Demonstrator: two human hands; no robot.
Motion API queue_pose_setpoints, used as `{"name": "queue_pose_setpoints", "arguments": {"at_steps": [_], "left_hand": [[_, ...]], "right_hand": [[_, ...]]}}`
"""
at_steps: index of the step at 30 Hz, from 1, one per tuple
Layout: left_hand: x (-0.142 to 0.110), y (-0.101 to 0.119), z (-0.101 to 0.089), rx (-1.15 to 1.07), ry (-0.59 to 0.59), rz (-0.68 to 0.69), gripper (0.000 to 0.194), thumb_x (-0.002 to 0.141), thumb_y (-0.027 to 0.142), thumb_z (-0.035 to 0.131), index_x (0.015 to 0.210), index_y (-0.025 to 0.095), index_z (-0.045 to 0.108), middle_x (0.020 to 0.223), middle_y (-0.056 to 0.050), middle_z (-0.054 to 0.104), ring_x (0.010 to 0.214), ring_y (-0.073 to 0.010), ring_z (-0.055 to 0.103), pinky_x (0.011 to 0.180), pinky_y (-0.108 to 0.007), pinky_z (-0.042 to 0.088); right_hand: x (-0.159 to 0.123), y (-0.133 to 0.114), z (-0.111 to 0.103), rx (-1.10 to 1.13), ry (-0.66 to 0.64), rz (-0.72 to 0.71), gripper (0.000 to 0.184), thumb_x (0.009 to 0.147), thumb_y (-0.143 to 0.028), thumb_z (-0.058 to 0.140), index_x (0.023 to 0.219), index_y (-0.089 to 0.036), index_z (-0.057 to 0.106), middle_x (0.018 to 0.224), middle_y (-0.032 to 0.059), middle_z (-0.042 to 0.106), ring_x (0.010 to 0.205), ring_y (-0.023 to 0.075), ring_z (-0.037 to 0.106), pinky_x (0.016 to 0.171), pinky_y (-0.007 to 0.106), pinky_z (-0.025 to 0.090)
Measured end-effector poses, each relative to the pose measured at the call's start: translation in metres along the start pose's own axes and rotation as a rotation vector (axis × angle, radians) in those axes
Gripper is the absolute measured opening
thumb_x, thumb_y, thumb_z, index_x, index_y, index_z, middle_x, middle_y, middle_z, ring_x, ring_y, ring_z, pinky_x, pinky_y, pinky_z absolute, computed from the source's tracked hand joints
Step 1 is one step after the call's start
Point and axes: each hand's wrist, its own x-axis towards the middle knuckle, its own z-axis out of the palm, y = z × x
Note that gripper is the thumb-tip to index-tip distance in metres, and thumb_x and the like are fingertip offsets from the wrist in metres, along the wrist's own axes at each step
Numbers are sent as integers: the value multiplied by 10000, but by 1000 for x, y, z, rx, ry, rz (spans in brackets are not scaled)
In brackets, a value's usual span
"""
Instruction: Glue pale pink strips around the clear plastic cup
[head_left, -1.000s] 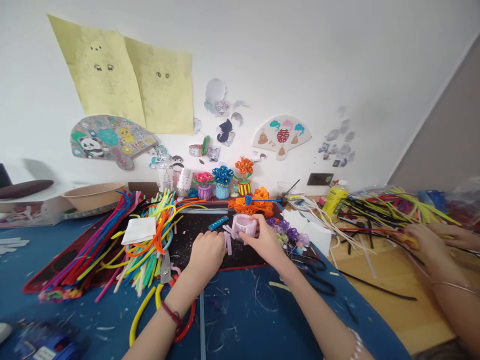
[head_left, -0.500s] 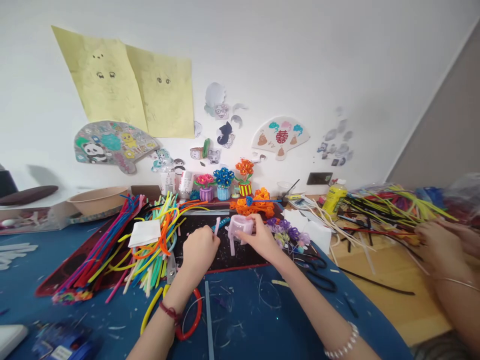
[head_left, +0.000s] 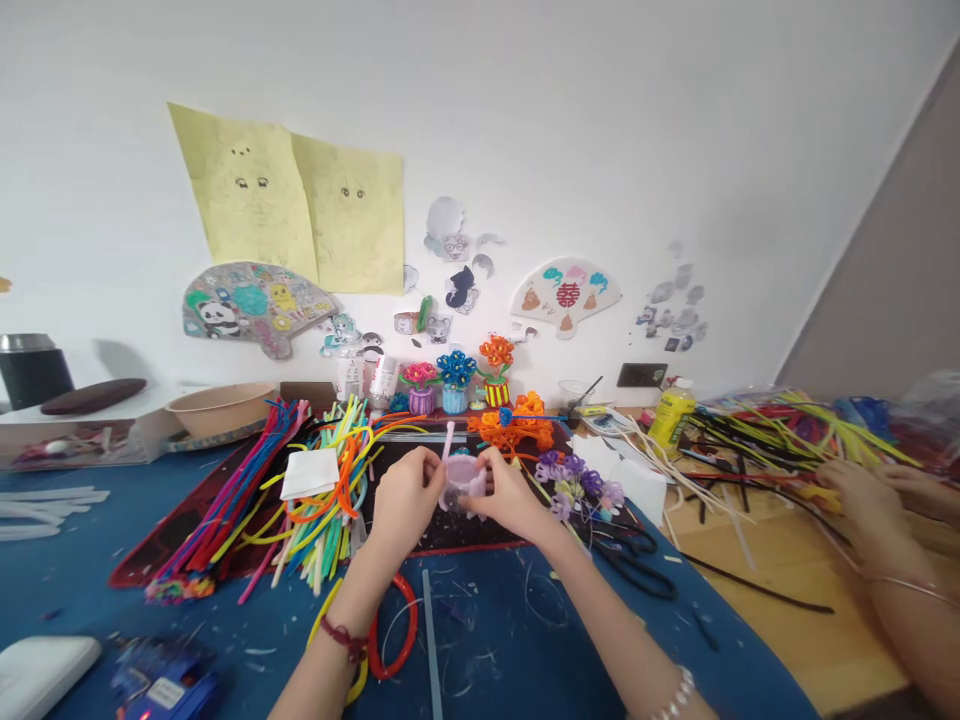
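Note:
My right hand grips a small see-through cup whose rim and sides are wrapped in pale pink pipe cleaner. Fingers closed, my left hand pinches a pale pink pipe cleaner at the cup's left side, its end sticking upward. Whether that piece is joined to the wrapping cannot be made out. Both hands are above the dark tray with a red rim. Just beyond the hands lies a heap of orange pipe-cleaner pieces; purple pipe-cleaner flowers are to their right.
Bundled coloured pipe cleaners lie left, under a white paper square. Several small flower pots stand along the wall. A yellow bottle stands right. Another person's hands work at the right edge. A blue glue gun lies front left.
My left hand has moved right and closed in on the cup, bringing the pink pipe cleaner against its side. The cup has tipped slightly. The view has shifted a little.

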Motion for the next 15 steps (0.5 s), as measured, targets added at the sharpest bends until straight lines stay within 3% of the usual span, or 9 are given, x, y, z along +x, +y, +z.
{"name": "queue_pose_setpoints", "arguments": {"at_steps": [3, 6, 8, 11, 15], "left_hand": [[-4, -1, 0, -26, -14, 39, 125, 853, 245, 495, 779, 199, 585, 711, -2, 663, 630, -143, 603, 580, -228, 366], [-8, 4, 1, -37, -48, 85, 158, 875, 274, 479, 806, 191, 595, 726, -10, 668, 635, -140, 598, 586, -226, 377], [-9, 9, 1, -35, -101, 123, 175, 883, 290, 478, 817, 188, 603, 731, -6, 670, 635, -133, 592, 589, -220, 386], [-12, 19, -1, -3, -214, 172, 166, 880, 290, 499, 815, 196, 619, 704, 17, 659, 621, -120, 584, 598, -207, 396], [-30, 33, -14, 149, -309, 130, 212, 905, 330, 495, 822, 207, 646, 756, -8, 690, 695, -153, 639, 632, -232, 407]], "right_hand": [[-5, -2, 2, 34, 20, -44, 518, 553, -265, 830, 996, -221, 565, 949, 18, 678, 863, 219, 643, 757, 329, 509], [-4, -4, -2, 74, 107, -60, 476, 672, -339, 756, 1092, -209, 573, 1076, 73, 655, 1010, 244, 613, 857, 362, 489], [-2, -7, -4, 101, 138, -35, 376, 781, -403, 645, 1080, -180, 596, 957, 79, 674, 875, 227, 642, 764, 341, 512], [-1, -12, -5, 129, 113, 9, 329, 839, -457, 570, 948, -159, 654, 738, 36, 674, 640, 183, 628, 590, 282, 496], [-8, -9, -8, 125, 98, 86, 353, 892, -449, 562, 737, -147, 660, 565, -12, 613, 514, 138, 580, 525, 250, 471]]}}
